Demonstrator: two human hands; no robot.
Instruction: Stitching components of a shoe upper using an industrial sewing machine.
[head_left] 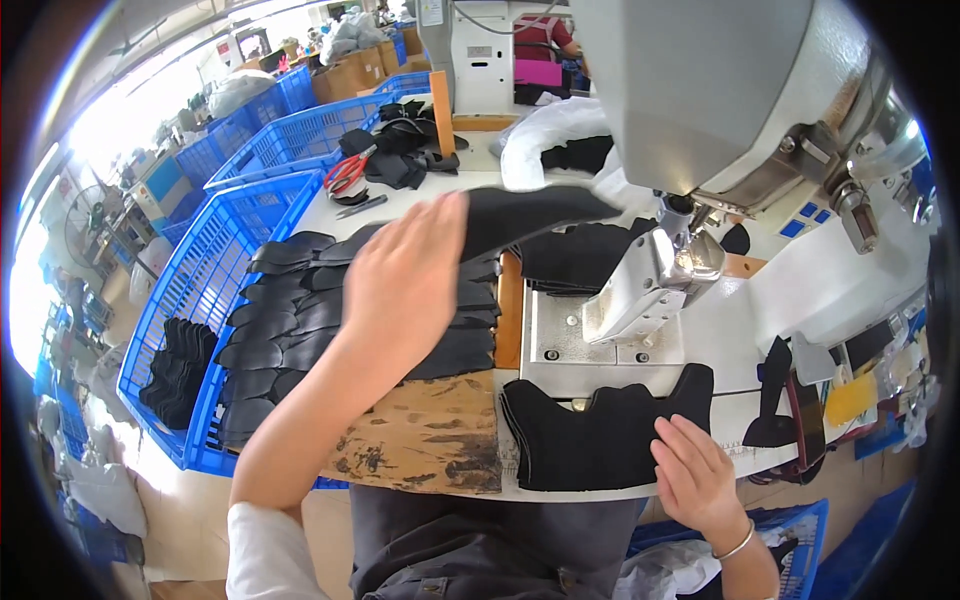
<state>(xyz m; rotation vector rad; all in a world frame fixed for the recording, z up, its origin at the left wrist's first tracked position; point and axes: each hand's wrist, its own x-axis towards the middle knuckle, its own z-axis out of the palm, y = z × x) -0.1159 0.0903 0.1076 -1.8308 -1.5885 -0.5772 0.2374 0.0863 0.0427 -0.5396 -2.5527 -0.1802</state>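
Upper centre, blurred left hand [408,268] seems to pinch a piece [530,214], probably light, soft, best edge-held; lower right, right hand [700,478], fingers together.

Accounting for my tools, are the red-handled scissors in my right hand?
No, the red-handled scissors lie on the white table, while the right hand is at the edge of a stack of black pieces.

White table [730,340]: stack of black cut pieces [590,440] at front edge; red-handled scissors [346,176], black scraps [400,165] toward far left
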